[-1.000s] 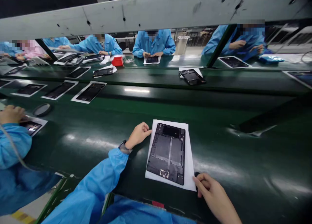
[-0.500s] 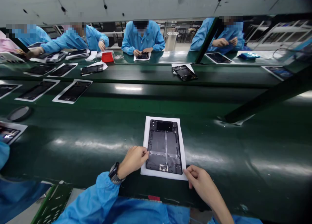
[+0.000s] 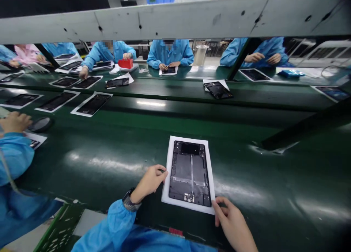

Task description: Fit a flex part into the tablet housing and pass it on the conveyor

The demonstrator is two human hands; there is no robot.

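Observation:
An opened tablet [image 3: 183, 168], its dark inner side facing up, lies on a white foam sheet [image 3: 175, 205] in front of me. Pale strips cross its middle, and a small circuit board sits near its lower edge. The thumb and fingertips of my left hand [image 3: 150, 180] are closed at the sheet's left edge, beside the tablet. At the lower right corner, my right hand [image 3: 231, 217] pinches the sheet between thumb and fingers. The undersides of the fingers are hidden on both hands.
Tablets on white sheets, one here [image 3: 93, 104], lie along the green benches. A co-worker's hand [image 3: 15, 122] is at left beside a round dark dish [image 3: 40, 124]. Co-workers sit opposite. A dark post [image 3: 290, 131] rises at right; a grey beam [image 3: 175, 20] crosses above.
My left fingers have shifted from the tablet's left side to the sheet's edge. The view has tilted up. A co-worker's hand has appeared at left, and another reaches onto a far tablet.

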